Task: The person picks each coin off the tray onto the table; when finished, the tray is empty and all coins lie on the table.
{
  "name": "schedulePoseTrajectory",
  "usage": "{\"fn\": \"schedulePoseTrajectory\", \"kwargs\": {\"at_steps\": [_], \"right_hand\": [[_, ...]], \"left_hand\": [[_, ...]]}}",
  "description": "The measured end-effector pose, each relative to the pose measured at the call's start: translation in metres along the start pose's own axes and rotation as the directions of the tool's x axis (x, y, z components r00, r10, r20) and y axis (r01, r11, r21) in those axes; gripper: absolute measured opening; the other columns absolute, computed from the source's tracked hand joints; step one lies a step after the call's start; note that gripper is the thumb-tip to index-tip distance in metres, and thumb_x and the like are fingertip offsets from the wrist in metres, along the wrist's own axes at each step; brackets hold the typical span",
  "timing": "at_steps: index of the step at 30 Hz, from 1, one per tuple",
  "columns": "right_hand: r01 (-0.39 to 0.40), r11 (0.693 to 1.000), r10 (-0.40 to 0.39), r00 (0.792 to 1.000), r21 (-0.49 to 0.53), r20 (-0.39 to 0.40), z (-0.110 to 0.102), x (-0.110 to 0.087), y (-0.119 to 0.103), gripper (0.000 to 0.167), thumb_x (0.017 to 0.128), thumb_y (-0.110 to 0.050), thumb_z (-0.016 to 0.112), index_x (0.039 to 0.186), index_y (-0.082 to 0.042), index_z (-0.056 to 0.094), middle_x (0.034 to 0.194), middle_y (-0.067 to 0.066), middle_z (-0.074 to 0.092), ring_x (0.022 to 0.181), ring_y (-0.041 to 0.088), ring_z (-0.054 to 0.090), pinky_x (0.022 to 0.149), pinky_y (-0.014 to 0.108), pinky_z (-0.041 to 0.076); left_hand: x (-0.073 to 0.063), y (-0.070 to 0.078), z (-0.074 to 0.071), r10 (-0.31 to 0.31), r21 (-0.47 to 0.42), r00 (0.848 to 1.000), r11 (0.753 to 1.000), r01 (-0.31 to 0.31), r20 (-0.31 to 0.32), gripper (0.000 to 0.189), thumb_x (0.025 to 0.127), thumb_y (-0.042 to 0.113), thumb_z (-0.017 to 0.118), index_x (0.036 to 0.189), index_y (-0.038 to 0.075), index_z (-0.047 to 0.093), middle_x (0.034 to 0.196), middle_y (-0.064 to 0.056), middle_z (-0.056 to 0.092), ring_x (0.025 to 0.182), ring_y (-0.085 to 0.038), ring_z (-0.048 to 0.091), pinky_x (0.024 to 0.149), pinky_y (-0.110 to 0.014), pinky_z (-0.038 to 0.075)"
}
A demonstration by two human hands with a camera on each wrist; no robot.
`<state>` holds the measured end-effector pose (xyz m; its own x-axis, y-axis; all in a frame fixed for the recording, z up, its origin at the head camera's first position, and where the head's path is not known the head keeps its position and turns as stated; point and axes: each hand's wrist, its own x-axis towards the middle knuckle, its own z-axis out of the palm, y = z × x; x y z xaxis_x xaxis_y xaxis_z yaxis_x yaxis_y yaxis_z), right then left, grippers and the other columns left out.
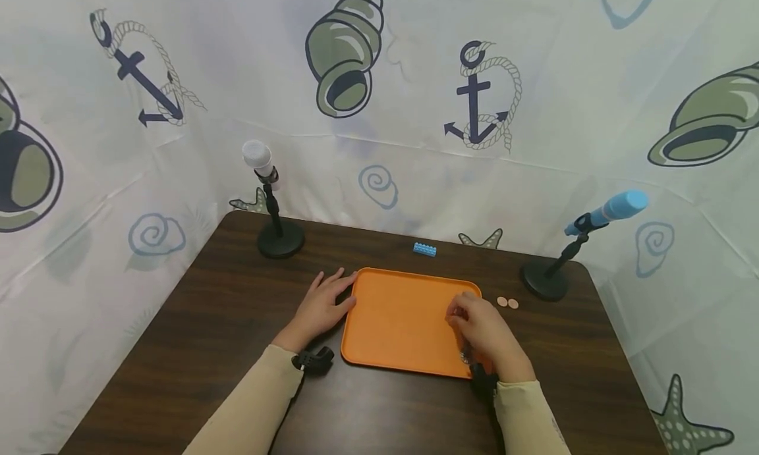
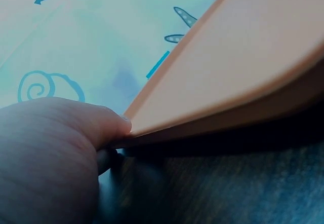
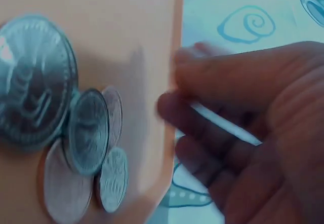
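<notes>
An orange tray (image 1: 403, 320) lies on the dark wooden table. At its left edge is my left hand (image 1: 320, 310), fingers extended. The thumb tip touches the rim in the left wrist view. Over the tray's right part, my right hand (image 1: 483, 326) has bent fingers with the tips close together; I cannot tell whether they hold anything. Beside that hand in the right wrist view, several coins lie clustered on the tray, among them a large silver coin (image 3: 35, 82) and smaller coins (image 3: 114, 178). In the head view, the right wrist partly hides them.
Two copper-coloured coins (image 1: 507, 303) lie right of the tray. A blue toy brick (image 1: 424, 249) sits behind it. Black stands hold a white cylinder (image 1: 257, 157) at back left and a blue cylinder (image 1: 619, 206) at back right. A patterned curtain (image 1: 415, 165) hangs behind the table.
</notes>
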<state>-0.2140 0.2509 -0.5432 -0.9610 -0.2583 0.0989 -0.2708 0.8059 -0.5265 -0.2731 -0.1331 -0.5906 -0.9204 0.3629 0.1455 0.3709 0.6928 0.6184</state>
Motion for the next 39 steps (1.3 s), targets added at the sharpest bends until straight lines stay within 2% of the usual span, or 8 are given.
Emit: {"fn": "schedulePoseTrajectory", "kwargs": {"at_steps": [4,7,14,17,20,23,32,39], "right_hand": [[0.095,0.992,-0.078,0.979,0.083,-0.190,-0.005,-0.010,0.012,0.014,0.099,-0.005,0.080,0.108,-0.014,0.076,0.102,-0.005,0.070,0.084,0.009,0.062,0.075,0.024,0.059],[0.089,0.981,-0.020,0.932,0.173,-0.363,-0.009,-0.017,0.033,0.020,0.097,-0.001,0.080,0.114,-0.011,0.078,0.104,0.000,0.075,0.084,0.008,0.067,0.075,0.016,0.060],[-0.071,0.851,0.406,0.717,0.521,-0.566,-0.022,-0.038,0.098,0.017,0.098,-0.009,0.083,0.113,-0.003,0.079,0.089,0.009,0.072,0.062,0.013,0.063,0.056,0.017,0.054],[-0.092,0.816,0.491,0.631,0.570,-0.600,-0.026,-0.049,0.119,0.020,0.098,-0.004,0.081,0.115,0.005,0.077,0.091,0.002,0.065,0.058,0.009,0.056,0.051,0.017,0.050],[-0.095,0.797,0.529,0.585,0.596,-0.615,-0.029,-0.054,0.133,0.023,0.099,-0.005,0.079,0.118,0.008,0.074,0.091,-0.007,0.065,0.058,0.007,0.055,0.049,0.016,0.048],[-0.106,0.774,0.560,0.575,0.624,-0.597,-0.030,-0.055,0.140,0.026,0.099,-0.010,0.081,0.121,0.005,0.074,0.086,-0.011,0.068,0.060,0.006,0.057,0.051,0.015,0.049],[-0.240,0.818,0.543,0.621,0.522,-0.565,-0.027,-0.051,0.138,0.023,0.098,-0.024,0.085,0.114,-0.007,0.080,0.081,-0.019,0.068,0.065,0.004,0.059,0.060,0.012,0.052],[-0.383,0.805,0.580,0.664,0.453,-0.471,-0.028,-0.049,0.136,0.029,0.102,-0.034,0.080,0.119,-0.012,0.083,0.086,-0.024,0.071,0.071,0.002,0.063,0.063,0.014,0.052]], "left_hand": [[-0.001,-0.001,0.001,-0.001,0.011,1.000,1.000,0.000,0.021,0.063,0.110,0.039,0.066,0.168,0.022,0.046,0.169,0.002,0.051,0.167,-0.026,0.033,0.140,-0.061,0.007],[-0.001,-0.002,0.001,0.006,0.018,1.000,1.000,-0.007,0.028,0.064,0.110,0.039,0.066,0.168,0.022,0.045,0.170,0.003,0.050,0.167,-0.026,0.032,0.140,-0.062,0.007],[0.001,-0.003,-0.005,0.028,0.020,1.000,0.999,-0.028,-0.002,0.063,0.110,0.038,0.067,0.167,0.021,0.048,0.168,-0.001,0.053,0.166,-0.029,0.035,0.139,-0.063,0.007],[0.002,-0.003,-0.005,0.034,0.034,0.999,0.999,-0.034,0.005,0.063,0.110,0.040,0.066,0.167,0.021,0.047,0.168,0.000,0.053,0.167,-0.029,0.034,0.139,-0.063,0.007],[0.001,-0.003,-0.004,0.037,0.027,0.999,0.999,-0.037,0.008,0.063,0.110,0.039,0.066,0.167,0.021,0.047,0.168,-0.001,0.053,0.166,-0.029,0.034,0.139,-0.063,0.007],[0.001,-0.002,-0.003,0.026,0.011,1.000,1.000,-0.026,0.008,0.063,0.110,0.038,0.067,0.167,0.021,0.047,0.168,0.000,0.053,0.167,-0.029,0.034,0.139,-0.063,0.007],[-0.003,-0.001,-0.001,0.003,0.011,1.000,1.000,-0.003,0.008,0.063,0.110,0.039,0.066,0.167,0.021,0.047,0.169,0.001,0.052,0.167,-0.029,0.034,0.139,-0.062,0.007],[-0.001,-0.003,0.000,0.014,0.008,1.000,1.000,-0.014,-0.008,0.062,0.110,0.037,0.067,0.167,0.021,0.048,0.168,0.000,0.053,0.166,-0.029,0.035,0.139,-0.062,0.008]]}}
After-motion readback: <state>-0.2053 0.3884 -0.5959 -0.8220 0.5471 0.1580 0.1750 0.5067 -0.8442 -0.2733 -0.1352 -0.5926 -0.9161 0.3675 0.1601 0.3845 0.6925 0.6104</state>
